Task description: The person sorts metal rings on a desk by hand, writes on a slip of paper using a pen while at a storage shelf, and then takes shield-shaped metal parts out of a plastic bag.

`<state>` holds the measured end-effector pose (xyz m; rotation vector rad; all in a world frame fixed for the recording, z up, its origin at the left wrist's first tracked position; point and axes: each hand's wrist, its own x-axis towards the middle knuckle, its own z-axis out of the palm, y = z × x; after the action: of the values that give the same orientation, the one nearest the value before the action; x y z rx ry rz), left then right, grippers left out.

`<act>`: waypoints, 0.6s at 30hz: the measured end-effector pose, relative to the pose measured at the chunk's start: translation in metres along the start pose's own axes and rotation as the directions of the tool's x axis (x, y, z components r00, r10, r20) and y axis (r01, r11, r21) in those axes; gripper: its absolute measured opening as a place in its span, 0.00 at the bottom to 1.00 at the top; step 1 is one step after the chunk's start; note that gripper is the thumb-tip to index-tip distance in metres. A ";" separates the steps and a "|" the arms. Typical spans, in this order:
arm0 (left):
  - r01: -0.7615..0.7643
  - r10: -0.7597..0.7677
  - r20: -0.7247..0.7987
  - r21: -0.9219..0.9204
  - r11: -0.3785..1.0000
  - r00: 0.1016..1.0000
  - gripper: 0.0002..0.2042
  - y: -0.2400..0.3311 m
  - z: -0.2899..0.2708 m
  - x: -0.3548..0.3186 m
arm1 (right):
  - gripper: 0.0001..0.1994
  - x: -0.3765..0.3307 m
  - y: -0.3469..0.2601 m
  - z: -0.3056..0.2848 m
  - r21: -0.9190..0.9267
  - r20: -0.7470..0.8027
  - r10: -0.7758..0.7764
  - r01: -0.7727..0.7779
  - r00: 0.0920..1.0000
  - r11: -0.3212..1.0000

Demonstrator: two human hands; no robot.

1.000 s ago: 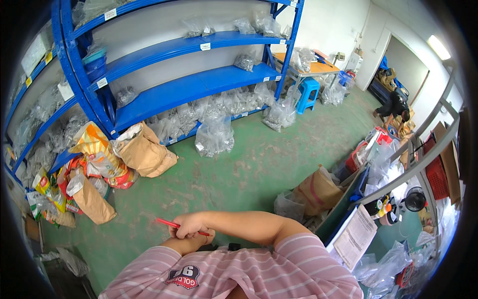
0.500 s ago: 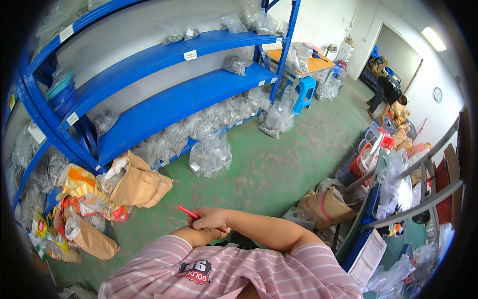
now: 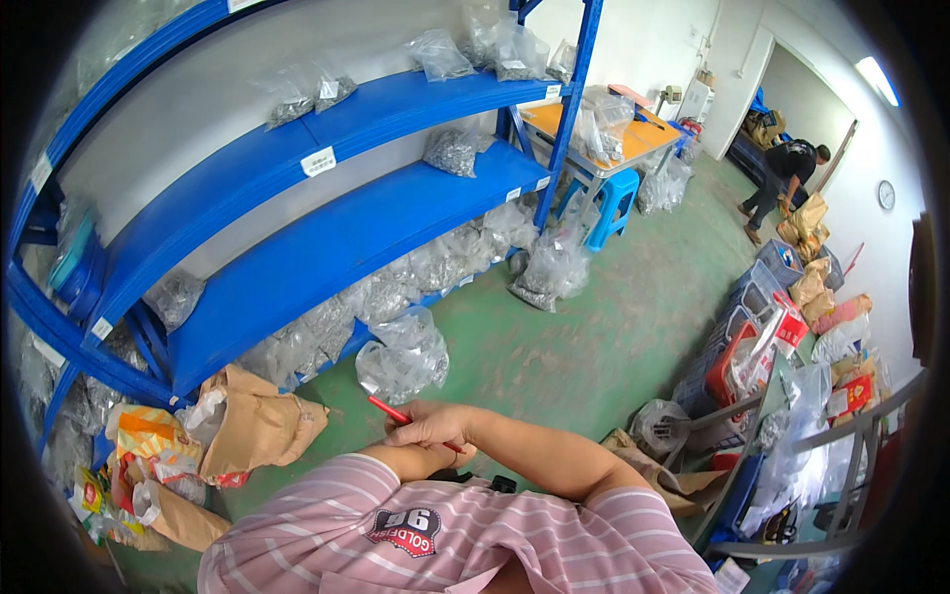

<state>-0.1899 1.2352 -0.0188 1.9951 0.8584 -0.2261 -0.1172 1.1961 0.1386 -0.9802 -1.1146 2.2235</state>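
Note:
A red pen (image 3: 388, 409) is held in my right hand (image 3: 435, 426), with the fingers closed round it. One end juts out to the left, and the other end shows at the lower right of the hand. My right forearm crosses in front of my chest, so the hand lies over my left forearm and wrist. Only a small part of my left hand (image 3: 459, 456) shows beneath it. The left fingers are hidden, and I cannot tell what they do.
On the left stands a blue shelf rack (image 3: 297, 243) with clear bags of metal parts. Paper sacks (image 3: 262, 426) lie below it. A clear bag (image 3: 404, 356) sits on the green floor. Crates (image 3: 727, 317) line the right side. A co-worker (image 3: 782, 178) bends down at the far right.
The view has shifted, with the shelf nearer and further left. My hands stay crossed and the pen is still in my right hand. The co-worker stands somewhat more upright.

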 end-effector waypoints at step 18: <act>-0.430 0.159 0.444 0.622 0.655 0.882 0.14 0.001 -0.205 0.260 | 0.11 0.062 -0.160 -0.302 -0.142 -0.204 0.024 -0.054 0.979 0.988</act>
<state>-0.0323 1.5263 -0.0265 2.6583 0.1701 -0.8008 0.0881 1.4751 0.1202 -1.2690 -1.1869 2.0397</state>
